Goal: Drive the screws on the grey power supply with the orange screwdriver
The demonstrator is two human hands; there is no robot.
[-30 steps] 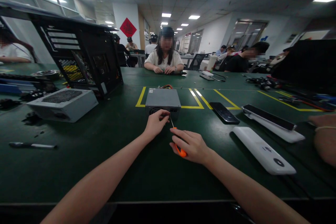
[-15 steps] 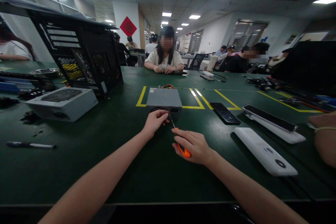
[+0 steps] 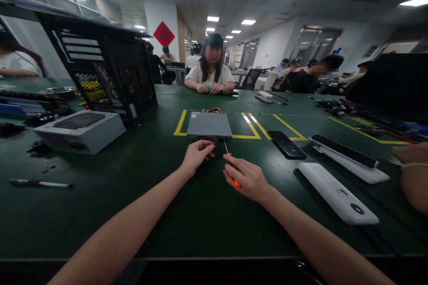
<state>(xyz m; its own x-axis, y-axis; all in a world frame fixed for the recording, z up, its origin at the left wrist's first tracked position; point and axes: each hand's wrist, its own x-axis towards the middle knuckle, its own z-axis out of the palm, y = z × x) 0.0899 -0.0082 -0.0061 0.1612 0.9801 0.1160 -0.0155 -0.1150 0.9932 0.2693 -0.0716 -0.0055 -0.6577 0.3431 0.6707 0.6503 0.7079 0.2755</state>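
Observation:
A grey metal power supply box (image 3: pixel 209 125) lies on the green table (image 3: pixel 140 178) inside yellow tape lines. My right hand (image 3: pixel 246 178) grips an orange-handled screwdriver (image 3: pixel 232 173), its thin shaft reaching up to the box's near face. My left hand (image 3: pixel 196 154) hovers at the same face with fingers pinched together; whether something small sits between them cannot be seen.
An open black computer case (image 3: pixel 105 71) and a grey unit (image 3: pixel 80 130) stand at the left, a pen (image 3: pixel 40 183) nearer. A black phone (image 3: pixel 286 144), a white power bank (image 3: pixel 337 192) and another device (image 3: pixel 347 156) lie right. Another person's arm (image 3: pixel 413 173) rests far right; people sit opposite.
My right hand has moved the screwdriver forward and upright, so its tip now reaches the box's near face to the right of my left hand. The left hand stays put.

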